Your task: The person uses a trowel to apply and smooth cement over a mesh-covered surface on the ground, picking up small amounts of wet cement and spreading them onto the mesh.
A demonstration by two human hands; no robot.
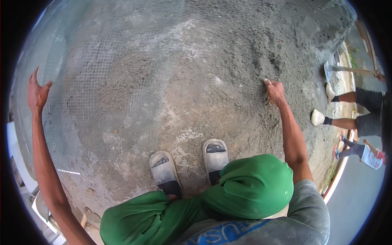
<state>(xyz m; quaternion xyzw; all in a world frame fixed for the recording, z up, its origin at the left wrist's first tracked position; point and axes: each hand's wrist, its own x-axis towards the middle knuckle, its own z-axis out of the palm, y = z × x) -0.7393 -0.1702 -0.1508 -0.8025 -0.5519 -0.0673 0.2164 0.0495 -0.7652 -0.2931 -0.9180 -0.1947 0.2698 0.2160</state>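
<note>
My left hand is raised at the far left with its fingers spread and nothing in it. Below it lies a sheet of fine square mesh, partly covered by a patch of grey mortar. My right hand is closed, knuckles up, over a rough spread of wet grey mortar. What its fingers hold, if anything, is hidden. Whether that hand touches the mortar, I cannot tell. Between my hands is a stained, gritty concrete floor. My feet, in grey slide sandals, stand on it below bent knees in green trousers.
At the right, a person's legs in dark shorts stand beside the mortar, with a shovel near the feet. Another person is farther off by the pale edging. A wooden board lies at the upper right.
</note>
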